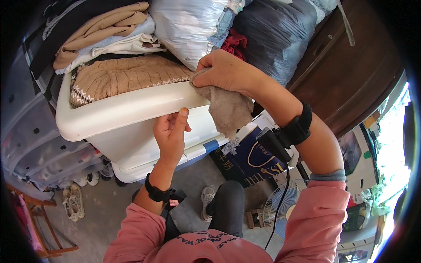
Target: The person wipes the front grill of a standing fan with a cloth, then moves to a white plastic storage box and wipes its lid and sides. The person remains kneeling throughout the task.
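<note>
A white plastic storage bin [131, 113] stands before me, with a folded tan cable-knit sweater [131, 75] lying inside its rim. My right hand [218, 72] pinches a grey-brown cloth [230, 110] at the bin's rim, near its right end, and the rest of the cloth hangs down outside. Below the front rim, my left hand [172, 130] is raised, its thumb against the rim's underside. Its other fingers are partly curled, and no object shows in it.
Folded clothes [108, 33] and stuffed plastic bags [184, 26] [276, 36] lie behind the bin. Clear drawers [33, 128] stand left. A dark paper bag [246, 157], an electric fan [283, 207] and shoes [74, 202] are on the floor. Dark wooden furniture [355, 65] is at right.
</note>
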`<act>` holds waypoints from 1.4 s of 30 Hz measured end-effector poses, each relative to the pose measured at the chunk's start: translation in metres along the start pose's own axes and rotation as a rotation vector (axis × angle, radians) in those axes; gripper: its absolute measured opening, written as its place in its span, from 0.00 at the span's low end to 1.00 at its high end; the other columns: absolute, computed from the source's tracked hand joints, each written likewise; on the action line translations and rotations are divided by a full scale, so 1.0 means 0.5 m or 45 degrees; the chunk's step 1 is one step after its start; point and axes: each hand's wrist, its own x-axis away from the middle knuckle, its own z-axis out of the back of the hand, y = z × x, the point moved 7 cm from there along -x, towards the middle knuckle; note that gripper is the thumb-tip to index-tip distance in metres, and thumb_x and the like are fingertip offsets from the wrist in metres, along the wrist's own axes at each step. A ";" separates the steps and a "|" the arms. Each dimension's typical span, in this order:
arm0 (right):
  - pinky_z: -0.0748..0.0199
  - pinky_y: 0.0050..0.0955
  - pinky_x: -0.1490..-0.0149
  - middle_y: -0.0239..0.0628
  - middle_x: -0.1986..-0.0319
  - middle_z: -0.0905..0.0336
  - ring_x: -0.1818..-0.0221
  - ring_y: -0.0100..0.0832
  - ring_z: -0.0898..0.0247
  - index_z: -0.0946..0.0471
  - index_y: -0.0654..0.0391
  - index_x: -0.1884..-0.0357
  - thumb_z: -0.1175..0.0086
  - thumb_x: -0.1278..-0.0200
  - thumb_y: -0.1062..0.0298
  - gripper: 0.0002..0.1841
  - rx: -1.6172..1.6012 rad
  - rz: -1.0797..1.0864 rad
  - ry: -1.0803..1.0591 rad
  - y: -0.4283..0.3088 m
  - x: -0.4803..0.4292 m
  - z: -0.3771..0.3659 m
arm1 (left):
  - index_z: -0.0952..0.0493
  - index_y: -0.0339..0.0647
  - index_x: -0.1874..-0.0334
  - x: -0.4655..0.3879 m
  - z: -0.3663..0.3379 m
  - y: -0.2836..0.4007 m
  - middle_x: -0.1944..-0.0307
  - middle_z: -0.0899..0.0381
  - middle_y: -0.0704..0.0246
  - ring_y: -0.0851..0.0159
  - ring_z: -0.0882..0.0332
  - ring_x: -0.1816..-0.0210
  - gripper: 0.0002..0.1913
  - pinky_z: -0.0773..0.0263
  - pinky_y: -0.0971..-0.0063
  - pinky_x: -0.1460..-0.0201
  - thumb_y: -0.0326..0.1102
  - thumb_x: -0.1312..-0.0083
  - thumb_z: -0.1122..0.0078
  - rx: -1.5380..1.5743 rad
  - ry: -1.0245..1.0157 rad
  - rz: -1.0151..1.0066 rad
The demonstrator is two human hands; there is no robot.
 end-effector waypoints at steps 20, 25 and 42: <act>0.22 0.33 0.56 0.47 0.67 0.14 0.65 0.43 0.17 0.14 0.60 0.57 0.34 0.43 0.65 0.13 0.444 0.256 0.125 0.089 0.040 0.096 | 0.21 0.34 0.57 -0.007 0.019 0.032 0.70 0.17 0.65 0.74 0.25 0.76 0.10 0.28 0.80 0.70 0.36 0.24 0.44 -0.123 -0.062 -0.069; 0.21 0.37 0.53 0.44 0.65 0.15 0.60 0.44 0.17 0.13 0.57 0.59 0.36 0.42 0.65 0.11 0.810 0.519 0.143 0.054 0.060 0.091 | 0.20 0.33 0.57 -0.013 0.020 0.036 0.72 0.17 0.65 0.74 0.24 0.76 0.11 0.28 0.81 0.71 0.37 0.24 0.42 -0.074 -0.036 0.000; 0.21 0.37 0.51 0.36 0.63 0.18 0.56 0.41 0.19 0.14 0.55 0.64 0.40 0.40 0.66 0.07 1.010 0.617 0.073 0.036 0.081 0.084 | 0.19 0.34 0.59 -0.012 0.026 0.034 0.76 0.21 0.70 0.75 0.25 0.76 0.10 0.28 0.81 0.71 0.36 0.25 0.41 -0.100 -0.052 -0.036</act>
